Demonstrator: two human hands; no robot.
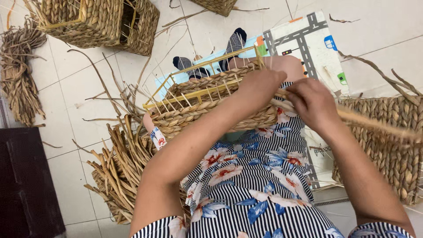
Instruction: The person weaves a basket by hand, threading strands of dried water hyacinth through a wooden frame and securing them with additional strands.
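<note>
A half-woven straw basket [194, 110] on a yellow wire frame [207, 64] rests on my lap, over a striped floral dress. My left hand [260, 86] presses on the basket's near right corner, fingers curled over the woven rim. My right hand [313, 103] is closed around a thick twisted straw strand [379, 125] that runs off to the right. The strand meets the basket between my two hands. My socked feet [233, 42] show beyond the basket.
A heap of loose dried straw [119, 167] lies on the tile floor at my left. Finished woven baskets [97, 22] stand at the top left, another woven basket [392, 145] at my right. A straw bundle [20, 75] lies far left; a dark board [24, 185] bottom left; a road-patterned play mat [304, 39] lies beneath me.
</note>
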